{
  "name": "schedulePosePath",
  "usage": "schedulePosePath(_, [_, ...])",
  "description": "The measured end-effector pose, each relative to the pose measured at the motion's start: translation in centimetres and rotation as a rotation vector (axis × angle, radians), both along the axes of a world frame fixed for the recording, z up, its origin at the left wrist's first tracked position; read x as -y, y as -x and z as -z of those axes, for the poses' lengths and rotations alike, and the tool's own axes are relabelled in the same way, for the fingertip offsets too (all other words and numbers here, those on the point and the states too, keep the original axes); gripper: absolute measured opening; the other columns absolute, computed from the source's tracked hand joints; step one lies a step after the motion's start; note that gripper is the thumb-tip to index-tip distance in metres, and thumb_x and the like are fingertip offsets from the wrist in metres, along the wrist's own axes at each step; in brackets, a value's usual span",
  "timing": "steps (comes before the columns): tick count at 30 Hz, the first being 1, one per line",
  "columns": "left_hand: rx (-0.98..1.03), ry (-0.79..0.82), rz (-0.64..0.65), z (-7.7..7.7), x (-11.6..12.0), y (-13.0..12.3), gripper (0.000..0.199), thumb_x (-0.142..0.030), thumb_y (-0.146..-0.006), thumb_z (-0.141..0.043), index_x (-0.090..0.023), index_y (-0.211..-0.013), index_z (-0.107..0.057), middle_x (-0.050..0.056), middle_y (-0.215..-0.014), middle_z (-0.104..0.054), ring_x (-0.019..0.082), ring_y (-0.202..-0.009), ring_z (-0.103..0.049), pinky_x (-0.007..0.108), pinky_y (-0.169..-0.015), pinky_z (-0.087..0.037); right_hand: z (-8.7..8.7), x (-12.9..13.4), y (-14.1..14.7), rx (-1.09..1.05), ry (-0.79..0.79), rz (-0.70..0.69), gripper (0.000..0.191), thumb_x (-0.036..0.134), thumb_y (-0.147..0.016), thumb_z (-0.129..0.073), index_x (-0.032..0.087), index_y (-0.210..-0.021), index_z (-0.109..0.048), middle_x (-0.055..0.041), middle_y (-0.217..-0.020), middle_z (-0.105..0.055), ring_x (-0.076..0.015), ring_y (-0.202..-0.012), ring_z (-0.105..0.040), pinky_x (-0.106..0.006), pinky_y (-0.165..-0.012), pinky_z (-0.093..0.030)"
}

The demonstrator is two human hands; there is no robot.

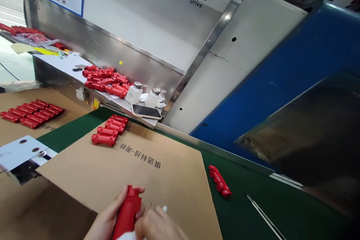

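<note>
At the bottom of the head view, my left hand [112, 212] is wrapped round a red plastic part [128, 212], its ribbed end pointing up. Close against the part's right side, my right hand [157, 225] is closed on a white cloth [128, 236], which touches the part's lower end. A small white tip shows above my right knuckles; what it belongs to is hidden. Both hands are over a brown cardboard sheet [146, 180] with printed characters. Several red parts [104, 140] lie in a row at the sheet's far left.
One red part [219, 181] and metal tweezers [264, 215] lie on the green belt [242, 202] at right. Behind, a ledge holds a red pile [107, 80], two white bottles [134, 93] and a phone [146, 111]. More red parts [32, 113] stand left, beyond a metal bracket [25, 153].
</note>
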State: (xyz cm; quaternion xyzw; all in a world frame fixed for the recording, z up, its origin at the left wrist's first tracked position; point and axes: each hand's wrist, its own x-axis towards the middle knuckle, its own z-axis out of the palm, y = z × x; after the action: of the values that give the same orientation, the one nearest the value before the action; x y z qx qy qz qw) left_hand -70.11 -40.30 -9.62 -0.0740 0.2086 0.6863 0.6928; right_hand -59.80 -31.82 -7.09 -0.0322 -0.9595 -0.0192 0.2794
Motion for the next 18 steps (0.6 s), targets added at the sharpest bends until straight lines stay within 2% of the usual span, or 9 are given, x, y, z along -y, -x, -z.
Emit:
schedulePosePath(2, [-0.027, -0.003, 0.093, -0.1, 0.0, -0.5, 0.032, -0.033, -0.082, -0.049, -0.01, -0.07, -0.067, 0.007, -0.054, -0.059, 0.015, -0.05, -0.057, 0.021, -0.05, -0.045, -0.2, -0.4, -0.8, 0.057, -0.052, -0.049, 0.022, 0.033, -0.084, -0.043, 0.02, -0.066, -0.048, 0.0039, -0.055, -0.054, -0.0095, -0.046, -0.044, -0.022, -0.047, -0.036])
schedulePosePath(4, [-0.054, 0.003, 0.157, -0.3, 0.1, -1.0, 0.038, -0.034, -0.083, -0.046, -0.009, -0.062, -0.065, 0.005, -0.046, -0.054, 0.011, -0.039, -0.049, 0.019, -0.043, -0.04, -0.8, -0.7, -1.5, 0.096, -0.09, -0.007, 0.022, 0.036, -0.083, -0.044, 0.021, -0.066, -0.05, 0.001, -0.061, -0.056, -0.0122, -0.052, -0.047, -0.024, -0.05, -0.037])
schedulePosePath(7, [-0.035, 0.021, 0.115, -0.9, 0.2, -1.5, 0.035, -0.03, -0.085, -0.043, -0.009, -0.074, -0.068, 0.007, -0.052, -0.058, 0.012, -0.044, -0.051, 0.02, -0.046, -0.041, -1.2, -0.6, -2.6, 0.089, -0.092, -0.008, 0.022, 0.027, -0.085, -0.042, 0.02, -0.066, -0.05, 0.002, -0.057, -0.054, -0.0103, -0.049, -0.045, -0.021, -0.05, -0.039])
schedulePosePath(9, [-0.058, 0.047, 0.096, -1.4, 0.3, -1.8, 0.031, -0.028, -0.085, -0.044, -0.01, -0.08, -0.068, 0.007, -0.052, -0.059, 0.014, -0.047, -0.052, 0.021, -0.048, -0.041, -1.2, -0.4, -3.2, 0.077, -0.041, 0.041, 0.024, 0.03, -0.087, -0.04, 0.02, -0.067, -0.051, 0.0017, -0.056, -0.053, -0.0104, -0.048, -0.044, -0.021, -0.048, -0.039])
schedulePosePath(11, [-0.079, 0.072, 0.112, -1.7, 0.3, -2.1, 0.028, -0.029, -0.083, -0.047, -0.012, -0.079, -0.068, 0.006, -0.051, -0.058, 0.015, -0.048, -0.054, 0.023, -0.049, -0.043, -1.0, -0.2, -3.9, 0.093, 0.012, 0.087, 0.026, 0.035, -0.086, -0.041, 0.021, -0.068, -0.052, 0.0015, -0.057, -0.053, -0.0113, -0.048, -0.044, -0.022, -0.047, -0.038])
schedulePosePath(18, [-0.051, 0.049, 0.149, -1.8, -0.4, -3.1, 0.028, -0.029, -0.083, -0.048, -0.01, -0.075, -0.067, 0.006, -0.054, -0.059, 0.014, -0.05, -0.054, 0.022, -0.053, -0.045, -0.2, -0.5, -4.9, 0.174, 0.07, 0.172, 0.02, 0.037, -0.083, -0.047, 0.024, -0.071, -0.058, 0.0002, -0.063, -0.056, -0.013, -0.056, -0.049, -0.023, -0.051, -0.04])
